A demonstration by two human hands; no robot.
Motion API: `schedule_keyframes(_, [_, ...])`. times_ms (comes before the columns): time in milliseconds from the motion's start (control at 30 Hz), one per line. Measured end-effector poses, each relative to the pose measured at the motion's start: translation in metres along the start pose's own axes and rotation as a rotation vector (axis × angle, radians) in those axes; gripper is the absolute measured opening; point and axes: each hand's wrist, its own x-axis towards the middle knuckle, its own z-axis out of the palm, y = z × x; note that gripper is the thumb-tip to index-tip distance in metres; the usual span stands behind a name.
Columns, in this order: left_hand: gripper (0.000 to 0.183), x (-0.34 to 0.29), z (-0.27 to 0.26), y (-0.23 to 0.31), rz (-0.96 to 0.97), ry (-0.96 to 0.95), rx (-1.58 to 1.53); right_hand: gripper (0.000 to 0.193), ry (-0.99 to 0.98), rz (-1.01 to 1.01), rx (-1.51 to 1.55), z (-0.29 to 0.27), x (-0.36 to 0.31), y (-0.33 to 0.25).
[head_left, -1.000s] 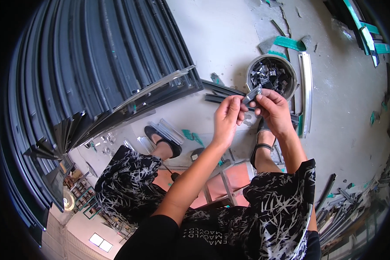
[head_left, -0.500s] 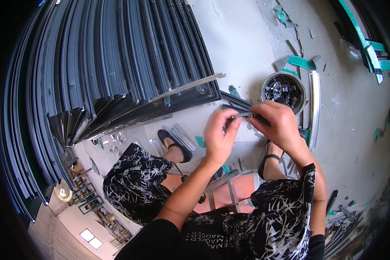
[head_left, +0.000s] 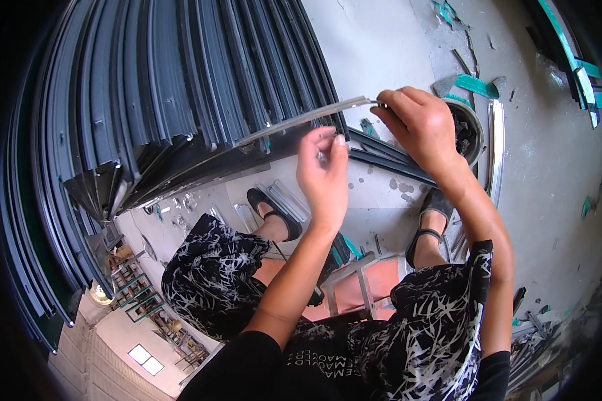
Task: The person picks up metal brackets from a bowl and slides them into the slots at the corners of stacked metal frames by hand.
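Observation:
A thin silver metal strip point(head_left: 308, 119) lies slantwise across the ends of the long dark metal profiles point(head_left: 247, 73). My right hand point(head_left: 421, 127) is at the strip's right end, its fingertips closed on a small metal piece point(head_left: 376, 103) that meets the strip there. Below the strip, my left hand point(head_left: 324, 180) is raised with thumb and fingers curled together. Whatever those fingers hold, if anything, is too small to make out. Partly behind my right wrist stands a round metal bucket point(head_left: 478, 147) with small dark pieces in it.
Dark profiles point(head_left: 391, 157) lie on the floor beneath my right hand. A pale long bar point(head_left: 495, 147) lies right of the bucket, with green tape scraps point(head_left: 476, 85) beyond it. An orange-topped stool or frame point(head_left: 354, 294) is between my legs. Short silver lengths point(head_left: 284, 200) lie by my left foot.
My hands were together above the floor by the bucket, on a small piece. They have parted; the right moved up to the strip's end, the left shifted up and left.

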Motion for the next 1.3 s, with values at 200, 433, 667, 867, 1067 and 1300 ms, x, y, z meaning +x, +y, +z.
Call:
schedule_keyframes(200, [0.014, 0.01, 0.013, 0.003, 0.05, 0.073, 0.017, 0.014, 0.129, 0.048, 0.085, 0.019, 0.009, 0.003])
schedule_keyframes(433, [0.015, 0.014, -0.002, -0.008, 0.145, 0.218, 0.184, 0.016, 0.154, 0.036, 0.106, 0.023, 0.004, 0.01])
schedule_keyframes(667, [0.029, 0.031, 0.026, 0.01, 0.508, 0.171, 0.447, 0.018, 0.163, 0.012, 0.099, 0.027, 0.004, -0.002])
schedule_keyframes(867, [0.026, 0.021, 0.031, 0.002, 0.495, 0.19, 0.418, 0.016, 0.143, -0.003, 0.161, 0.046, 0.007, -0.009])
schedule_keyframes(1067, [0.02, 0.02, -0.018, -0.02, 0.348, 0.334, 0.411, 0.013, 0.043, 0.02, 0.218, 0.094, 0.017, -0.043])
schedule_keyframes(1300, [0.023, 0.027, -0.034, -0.03, 0.23, 0.332, 0.444, 0.012, 0.09, 0.052, 0.151, 0.103, 0.011, -0.053])
